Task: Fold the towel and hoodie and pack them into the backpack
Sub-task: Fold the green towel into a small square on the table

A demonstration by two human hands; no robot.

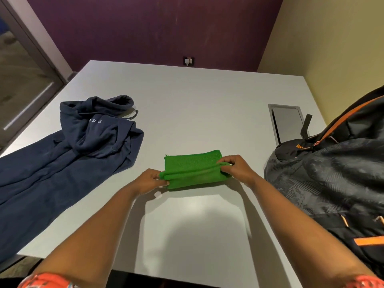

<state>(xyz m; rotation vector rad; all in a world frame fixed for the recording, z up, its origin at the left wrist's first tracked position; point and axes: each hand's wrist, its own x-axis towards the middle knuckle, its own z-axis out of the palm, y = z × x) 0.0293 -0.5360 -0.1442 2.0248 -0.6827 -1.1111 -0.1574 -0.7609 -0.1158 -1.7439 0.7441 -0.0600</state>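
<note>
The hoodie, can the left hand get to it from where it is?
Probably yes. The left hand pinches the green towel, but only bare table lies between it and the hoodie; it must let go first.

The towel [193, 170] is green cloth with a rough, nubbly weave, matt all over. Left of the towel, the hoodie [68, 150] is soft navy fleece-like cloth, also matt. Right of the towel, the backpack [324, 179] looks like woven synthetic fabric with a faint sheen and orange trim. The bench [187, 100] is smooth, pale and matt, possibly laminate.
</note>
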